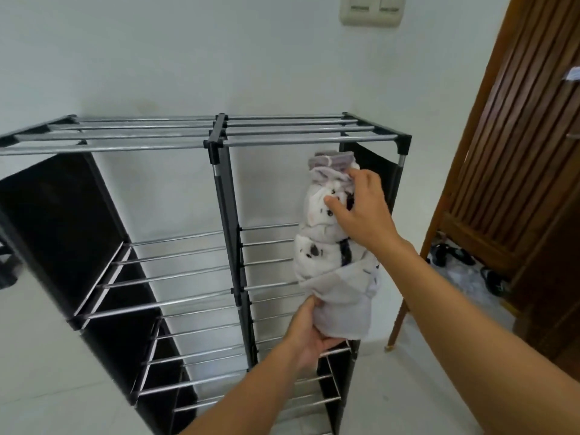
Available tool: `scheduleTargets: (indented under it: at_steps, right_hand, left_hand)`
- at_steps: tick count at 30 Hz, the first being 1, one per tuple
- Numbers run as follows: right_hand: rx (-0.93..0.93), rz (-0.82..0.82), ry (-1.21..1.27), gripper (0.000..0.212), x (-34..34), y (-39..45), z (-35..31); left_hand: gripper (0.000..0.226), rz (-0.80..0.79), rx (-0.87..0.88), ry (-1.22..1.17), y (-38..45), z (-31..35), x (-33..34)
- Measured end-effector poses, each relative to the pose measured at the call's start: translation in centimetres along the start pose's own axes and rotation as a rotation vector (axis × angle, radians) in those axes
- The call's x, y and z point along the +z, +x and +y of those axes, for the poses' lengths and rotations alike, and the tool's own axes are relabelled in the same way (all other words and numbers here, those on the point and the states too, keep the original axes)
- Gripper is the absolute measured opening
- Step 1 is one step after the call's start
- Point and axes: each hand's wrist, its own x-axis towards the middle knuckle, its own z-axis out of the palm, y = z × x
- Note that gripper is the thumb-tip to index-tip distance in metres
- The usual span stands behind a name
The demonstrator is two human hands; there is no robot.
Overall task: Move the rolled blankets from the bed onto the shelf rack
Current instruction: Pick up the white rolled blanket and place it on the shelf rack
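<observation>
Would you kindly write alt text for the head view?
Two hands hold a rolled white-and-grey blanket upright before the right column of an empty metal shelf rack: right hand near its top, left hand at its bottom. A wooden door stands right.

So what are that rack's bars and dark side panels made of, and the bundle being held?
The shelf rack's bars look like bare metal tube: silvery with bright glints. Its black side panels seem matte fabric or thin sheet; hard to tell. The rolled blanket looks like soft cloth, white and grey with dark spots, creased where the right hand and left hand grip it.
</observation>
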Motion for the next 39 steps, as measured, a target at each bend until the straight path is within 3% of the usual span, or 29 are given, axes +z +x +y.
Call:
scheduleTargets:
  at_steps: [3, 6, 10, 13, 18, 23, 28, 33, 36, 39]
  right_hand:
    - [0.027, -0.048, -0.024, 0.066, 2.5, 4.1, 1.1]
    - [0.092, -0.094, -0.065, 0.068, 5.0, 6.5, 3.0]
    - [0.316, -0.224, -0.070, 0.067, 8.2, 5.3, 6.0]
    - [0.471, -0.221, -0.071, 0.065, 9.6, 4.1, 7.4]
    - [0.626, -0.300, -0.099, 0.068, 9.0, 5.8, 8.0]
    - [0.579, -0.179, 0.064, 0.047, 7.8, 6.3, 8.1]
    - [0.424, -0.151, -0.027, 0.054, 7.1, 3.8, 8.1]
    - [0.367, -0.108, -0.054, 0.039, 4.7, -0.6, 7.9]
    - [0.426, -0.032, -0.004, 0.029, 3.4, -4.8, 8.0]
    - [0.582, 0.028, 0.063, 0.022, 2.0, -9.6, 8.9]
  left_hand:
    - [0.030, -0.079, -0.037, -0.015, 2.8, 1.9, 0.1]
    - [0.039, -0.155, -0.094, 0.098, 5.1, 3.3, -0.5]
    - [0.051, -0.209, -0.204, 0.186, 7.1, 5.3, -0.6]
    - [0.062, -0.201, -0.248, 0.202, 8.2, 6.8, -0.4]
    - [0.052, -0.215, -0.283, 0.160, 7.9, 8.5, 0.5]
    - [0.036, -0.234, -0.257, 0.139, 8.2, 9.9, 1.7]
    - [0.049, -0.235, -0.248, 0.030, 8.8, 8.6, 2.3]
    - [0.047, -0.252, -0.135, -0.078, 7.8, 5.0, 1.4]
    - [0.047, -0.203, -0.170, -0.140, 6.7, 1.6, 0.7]
    - [0.042, -0.151, -0.318, -0.006, 6.5, -2.4, 0.0]
